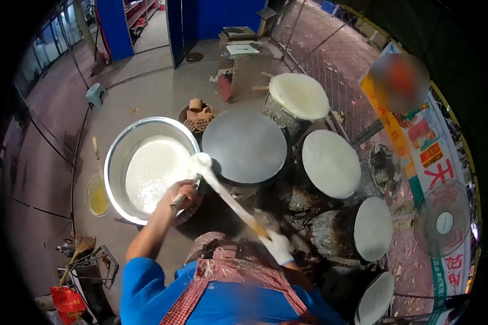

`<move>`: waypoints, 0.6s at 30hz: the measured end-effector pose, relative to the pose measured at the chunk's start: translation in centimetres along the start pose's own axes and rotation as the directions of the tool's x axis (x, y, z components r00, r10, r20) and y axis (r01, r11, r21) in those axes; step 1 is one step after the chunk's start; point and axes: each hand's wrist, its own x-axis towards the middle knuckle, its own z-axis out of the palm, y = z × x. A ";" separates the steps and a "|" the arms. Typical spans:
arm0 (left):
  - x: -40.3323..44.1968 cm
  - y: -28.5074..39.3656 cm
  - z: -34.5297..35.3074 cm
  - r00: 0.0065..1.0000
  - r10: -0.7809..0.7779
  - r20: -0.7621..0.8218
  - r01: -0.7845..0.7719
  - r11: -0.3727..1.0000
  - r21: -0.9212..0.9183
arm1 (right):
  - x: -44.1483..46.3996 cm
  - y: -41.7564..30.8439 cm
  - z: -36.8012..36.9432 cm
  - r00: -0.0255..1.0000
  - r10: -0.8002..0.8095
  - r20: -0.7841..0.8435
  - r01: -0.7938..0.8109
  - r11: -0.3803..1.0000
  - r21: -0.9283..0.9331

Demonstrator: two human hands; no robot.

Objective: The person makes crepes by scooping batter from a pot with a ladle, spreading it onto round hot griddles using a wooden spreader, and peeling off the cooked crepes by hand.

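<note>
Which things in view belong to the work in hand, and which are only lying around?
Work in hand, it seems:
metal pot of white batter
batter-coated stick, in the right hand
short handle, in the left hand
gray round griddle
pale rounds, probably pancakes

Apparently just lying around:
plastic stool
broom
red packet

Single head-worn view, facing forward and steeply down over the wearer's checked apron. From where one stands here, both hands, left and right, lie close below the lens; the blue wall lies farthest, near the upper edge. Dark, curved borders enclose the wide field.
</note>
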 end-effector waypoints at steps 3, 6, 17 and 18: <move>4.5 -2.7 2.3 0.992 -0.039 0.122 0.022 0.990 0.140 | -1.4 5.1 -4.0 0.969 0.228 -0.096 -0.244 0.942 -0.231; 7.7 -3.8 6.7 0.986 0.124 0.110 -0.166 0.773 0.612 | 0.7 9.0 -7.1 0.911 0.328 -0.249 -0.356 0.931 -0.076; 25.7 5.8 10.1 0.496 0.611 0.617 0.031 -0.722 0.691 | 15.6 3.9 -4.3 0.948 0.138 -0.288 -0.132 0.990 0.040; 24.9 5.9 10.3 0.385 0.531 0.755 0.269 -0.847 0.459 | 15.8 4.8 -4.6 0.945 0.144 -0.294 -0.087 0.976 0.200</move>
